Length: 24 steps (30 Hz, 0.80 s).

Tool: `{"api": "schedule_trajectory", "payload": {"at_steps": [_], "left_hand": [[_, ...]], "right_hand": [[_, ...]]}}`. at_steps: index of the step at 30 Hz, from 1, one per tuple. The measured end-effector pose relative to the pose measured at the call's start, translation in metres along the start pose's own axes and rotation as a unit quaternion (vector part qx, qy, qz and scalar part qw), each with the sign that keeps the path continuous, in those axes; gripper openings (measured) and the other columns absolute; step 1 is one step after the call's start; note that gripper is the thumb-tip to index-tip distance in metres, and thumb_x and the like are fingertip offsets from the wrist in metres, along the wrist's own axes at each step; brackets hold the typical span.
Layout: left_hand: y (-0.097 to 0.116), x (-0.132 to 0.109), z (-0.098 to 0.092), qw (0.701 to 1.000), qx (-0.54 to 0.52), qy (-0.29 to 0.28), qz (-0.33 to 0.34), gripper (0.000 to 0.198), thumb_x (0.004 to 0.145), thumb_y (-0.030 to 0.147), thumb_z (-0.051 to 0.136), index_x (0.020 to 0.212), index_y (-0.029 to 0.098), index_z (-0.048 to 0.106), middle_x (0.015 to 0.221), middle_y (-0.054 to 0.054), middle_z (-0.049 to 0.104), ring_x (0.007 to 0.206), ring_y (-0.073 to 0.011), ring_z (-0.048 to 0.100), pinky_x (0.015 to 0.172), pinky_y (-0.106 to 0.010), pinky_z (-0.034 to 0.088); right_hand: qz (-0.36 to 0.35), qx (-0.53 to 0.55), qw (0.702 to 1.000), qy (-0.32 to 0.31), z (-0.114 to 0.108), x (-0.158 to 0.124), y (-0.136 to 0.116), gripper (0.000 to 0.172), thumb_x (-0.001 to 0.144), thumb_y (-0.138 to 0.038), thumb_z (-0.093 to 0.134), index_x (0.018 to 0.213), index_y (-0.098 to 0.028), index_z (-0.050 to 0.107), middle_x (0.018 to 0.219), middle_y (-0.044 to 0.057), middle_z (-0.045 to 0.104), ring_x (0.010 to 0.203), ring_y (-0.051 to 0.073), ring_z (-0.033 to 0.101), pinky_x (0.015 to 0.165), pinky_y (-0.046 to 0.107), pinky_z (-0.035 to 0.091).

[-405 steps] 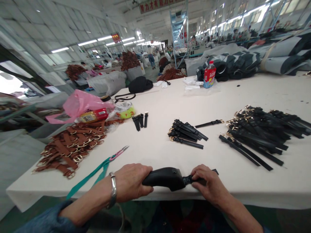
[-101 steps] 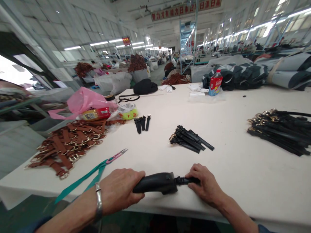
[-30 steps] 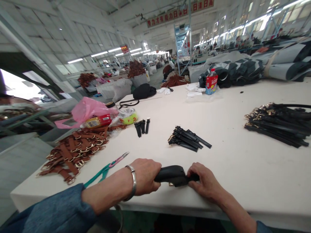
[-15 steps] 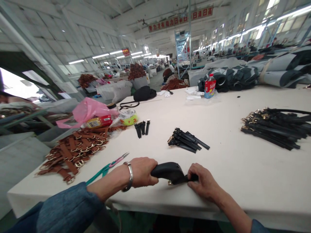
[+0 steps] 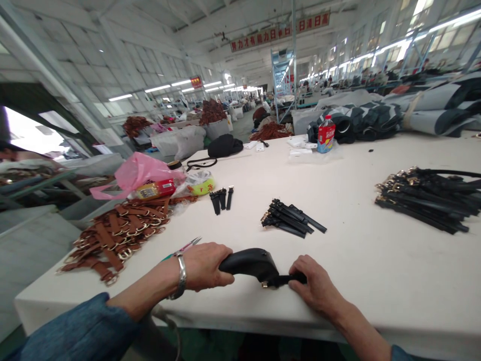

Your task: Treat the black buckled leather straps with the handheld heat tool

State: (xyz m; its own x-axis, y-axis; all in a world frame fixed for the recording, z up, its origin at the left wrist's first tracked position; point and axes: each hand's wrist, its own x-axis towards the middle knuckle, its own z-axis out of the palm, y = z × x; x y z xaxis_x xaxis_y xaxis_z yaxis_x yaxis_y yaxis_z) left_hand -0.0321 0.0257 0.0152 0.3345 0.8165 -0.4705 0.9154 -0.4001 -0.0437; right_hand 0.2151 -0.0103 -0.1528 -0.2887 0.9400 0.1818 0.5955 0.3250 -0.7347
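My left hand (image 5: 208, 265) is wrapped around the handle of a curved black handheld tool (image 5: 251, 263); its exact kind I cannot make out. Beneath the tool's head, a black strap (image 5: 284, 280) with a gold-coloured buckle (image 5: 265, 285) lies low over the table. My right hand (image 5: 315, 283) pinches the strap's other part, covering its end. Beyond my hands sits a bunch of black straps with buckles (image 5: 291, 218). A few shorter black straps (image 5: 222, 200) lie farther left. Thread snips (image 5: 190, 244) with pink and green handles are partly hidden behind my left wrist.
Brown buckled straps (image 5: 120, 228) are heaped at the left, beside a pink bag (image 5: 141, 170) and a red-labelled bottle (image 5: 156, 189). A large pile of black straps (image 5: 428, 198) lies at the right. At the back stands a red-and-blue bottle (image 5: 326, 134). The white table's (image 5: 338, 321) front edge is close.
My left hand has drawn the tool slightly left, away from my right hand, so more of the strap shows between them. My left wrist now covers more of the snips.
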Motion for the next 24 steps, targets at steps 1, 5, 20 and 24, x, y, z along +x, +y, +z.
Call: {"api": "schedule_trajectory", "payload": {"at_steps": [1,5,20,24], "left_hand": [[0.002,0.001,-0.001,1.0,0.01,0.008,0.009,0.027,0.066,0.048,0.051,0.077,0.024,0.059,0.066,0.0,0.064,0.064,-0.0197,0.062,0.054,-0.027,0.041],[0.019,0.005,-0.006,0.997,-0.013,-0.067,0.021,0.029,0.068,0.046,0.048,0.082,0.023,0.059,0.059,0.001,0.062,0.053,-0.017,0.06,0.053,-0.027,0.041],[0.022,-0.007,0.002,0.997,0.037,-0.047,0.04,0.026,0.066,0.046,0.052,0.079,0.025,0.058,0.076,-0.004,0.065,0.073,-0.0268,0.062,0.062,-0.036,0.046],[0.026,0.001,0.013,0.998,0.028,-0.025,0.051,0.026,0.067,0.047,0.05,0.081,0.026,0.058,0.077,-0.004,0.065,0.072,-0.026,0.061,0.061,-0.035,0.046]], "right_hand": [[0.002,-0.001,1.0,0.001,0.0,-0.001,0.0,0.008,0.069,-0.016,0.055,0.075,-0.021,0.052,0.078,0.001,0.053,0.078,0.017,0.044,0.071,0.032,0.036],[0.005,-0.001,1.0,0.0,0.0,-0.002,0.001,0.009,0.068,-0.014,0.053,0.073,-0.021,0.052,0.076,0.0,0.053,0.076,0.016,0.045,0.069,0.031,0.035],[0.003,0.046,0.999,0.008,0.002,-0.003,0.004,0.01,0.065,-0.011,0.059,0.067,-0.02,0.055,0.072,0.0,0.054,0.075,0.015,0.049,0.067,0.029,0.037],[0.007,0.051,0.999,0.008,0.0,-0.004,0.004,0.013,0.063,-0.008,0.059,0.067,-0.02,0.056,0.071,-0.001,0.054,0.074,0.014,0.049,0.066,0.028,0.037]]}}
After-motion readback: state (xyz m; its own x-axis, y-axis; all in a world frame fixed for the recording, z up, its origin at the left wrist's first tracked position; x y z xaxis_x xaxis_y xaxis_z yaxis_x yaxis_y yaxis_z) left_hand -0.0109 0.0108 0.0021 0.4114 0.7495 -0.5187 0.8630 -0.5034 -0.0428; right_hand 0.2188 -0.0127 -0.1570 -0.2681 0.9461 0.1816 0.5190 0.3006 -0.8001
